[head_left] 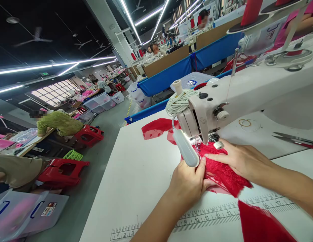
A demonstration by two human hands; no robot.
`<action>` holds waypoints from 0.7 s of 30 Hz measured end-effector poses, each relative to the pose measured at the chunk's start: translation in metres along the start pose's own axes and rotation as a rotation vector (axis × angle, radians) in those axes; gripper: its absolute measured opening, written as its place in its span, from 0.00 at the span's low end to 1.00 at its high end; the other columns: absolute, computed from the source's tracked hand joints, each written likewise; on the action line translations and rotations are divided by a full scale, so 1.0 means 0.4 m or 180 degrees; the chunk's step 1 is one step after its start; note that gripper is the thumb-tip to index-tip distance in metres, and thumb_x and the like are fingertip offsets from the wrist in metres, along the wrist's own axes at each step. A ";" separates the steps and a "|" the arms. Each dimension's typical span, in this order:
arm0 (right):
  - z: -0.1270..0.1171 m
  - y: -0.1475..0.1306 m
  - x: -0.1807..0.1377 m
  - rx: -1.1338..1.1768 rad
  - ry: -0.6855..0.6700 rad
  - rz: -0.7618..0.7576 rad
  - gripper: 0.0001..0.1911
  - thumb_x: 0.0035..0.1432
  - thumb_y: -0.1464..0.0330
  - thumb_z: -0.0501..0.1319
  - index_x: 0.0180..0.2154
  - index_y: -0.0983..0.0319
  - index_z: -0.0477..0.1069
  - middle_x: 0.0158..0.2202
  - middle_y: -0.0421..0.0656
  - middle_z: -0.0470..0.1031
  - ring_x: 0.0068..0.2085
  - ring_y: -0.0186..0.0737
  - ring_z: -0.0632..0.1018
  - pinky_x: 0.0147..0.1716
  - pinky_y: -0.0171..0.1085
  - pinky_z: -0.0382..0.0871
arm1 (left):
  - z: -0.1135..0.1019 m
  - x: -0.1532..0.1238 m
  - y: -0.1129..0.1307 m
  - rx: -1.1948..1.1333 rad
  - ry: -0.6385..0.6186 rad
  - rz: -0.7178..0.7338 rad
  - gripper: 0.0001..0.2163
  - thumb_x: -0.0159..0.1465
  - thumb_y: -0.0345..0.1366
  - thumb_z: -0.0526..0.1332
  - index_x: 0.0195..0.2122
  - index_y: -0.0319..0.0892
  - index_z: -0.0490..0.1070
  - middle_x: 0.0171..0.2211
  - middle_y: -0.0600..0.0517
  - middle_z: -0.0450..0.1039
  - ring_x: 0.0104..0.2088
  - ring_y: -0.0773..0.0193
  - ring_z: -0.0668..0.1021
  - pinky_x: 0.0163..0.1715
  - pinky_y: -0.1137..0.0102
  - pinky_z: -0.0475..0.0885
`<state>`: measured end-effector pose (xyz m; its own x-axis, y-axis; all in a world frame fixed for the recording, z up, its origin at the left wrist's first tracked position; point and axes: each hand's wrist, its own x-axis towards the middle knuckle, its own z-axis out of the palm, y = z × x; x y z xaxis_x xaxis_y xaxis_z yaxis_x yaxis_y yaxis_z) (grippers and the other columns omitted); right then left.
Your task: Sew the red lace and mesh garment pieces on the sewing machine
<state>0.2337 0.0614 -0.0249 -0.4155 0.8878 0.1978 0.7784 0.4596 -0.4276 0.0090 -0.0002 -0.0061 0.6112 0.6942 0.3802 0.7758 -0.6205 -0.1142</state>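
Observation:
A piece of red lace fabric [225,171] lies under the needle area of a white sewing machine [237,101]. My left hand [187,179] grips the fabric's near left edge, thumb on top, close to the presser foot [197,146]. Flat on the lace, to the right of the needle, rests my right hand [240,161] with its fingers stretched out; some fingertips are hidden behind the machine's knob. A grey lamp head [186,148] hangs just above my left hand and covers part of it. Another red fabric piece [262,223] hangs at the table's near edge.
Red cut pieces [157,128] lie behind the needle on the white table [136,174], which has a printed ruler [206,215]. Scissors [296,139] lie at the right. Red thread cones [250,13] stand above. Other people, red stools [63,172] and plastic bins [49,210] are at the left.

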 end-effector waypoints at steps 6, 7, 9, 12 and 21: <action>-0.040 -0.039 0.012 0.0475 -0.0357 0.0182 0.15 0.69 0.53 0.54 0.33 0.54 0.65 0.21 0.34 0.73 0.19 0.41 0.75 0.20 0.37 0.65 | 0.000 -0.003 0.015 0.0305 0.0385 0.0021 0.28 0.73 0.54 0.53 0.51 0.30 0.76 0.42 0.36 0.79 0.35 0.54 0.78 0.33 0.62 0.78; -0.044 -0.042 0.013 0.0485 -0.0398 0.0255 0.16 0.69 0.52 0.54 0.33 0.54 0.64 0.21 0.34 0.74 0.19 0.41 0.75 0.20 0.37 0.64 | -0.001 -0.003 0.017 0.0330 0.0395 0.0004 0.28 0.73 0.54 0.53 0.51 0.30 0.76 0.42 0.36 0.79 0.35 0.54 0.78 0.32 0.62 0.78; -0.046 -0.042 0.013 0.0544 -0.0477 0.0398 0.17 0.70 0.50 0.53 0.33 0.54 0.63 0.22 0.34 0.75 0.20 0.41 0.76 0.21 0.36 0.64 | -0.001 -0.004 0.018 0.0378 0.0371 -0.0013 0.28 0.72 0.54 0.53 0.52 0.31 0.76 0.42 0.36 0.78 0.36 0.54 0.78 0.32 0.62 0.77; -0.035 -0.028 0.012 0.0537 -0.0476 0.0373 0.18 0.69 0.50 0.52 0.33 0.53 0.64 0.23 0.35 0.75 0.21 0.40 0.76 0.21 0.36 0.64 | 0.000 -0.006 0.018 0.0413 0.0337 -0.0008 0.28 0.72 0.55 0.54 0.53 0.32 0.76 0.43 0.36 0.78 0.38 0.53 0.79 0.34 0.61 0.78; -0.010 -0.010 -0.005 -0.0380 -0.0116 -0.0635 0.10 0.66 0.63 0.55 0.42 0.49 0.75 0.34 0.40 0.74 0.23 0.38 0.71 0.21 0.35 0.60 | -0.003 -0.004 0.016 0.0445 0.0266 -0.0030 0.28 0.71 0.56 0.55 0.53 0.33 0.76 0.44 0.37 0.78 0.37 0.54 0.78 0.33 0.63 0.76</action>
<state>0.2333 0.0578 -0.0202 -0.5818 0.7787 0.2349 0.7284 0.6273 -0.2754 0.0127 -0.0055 -0.0064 0.5932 0.6634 0.4561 0.7992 -0.5534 -0.2345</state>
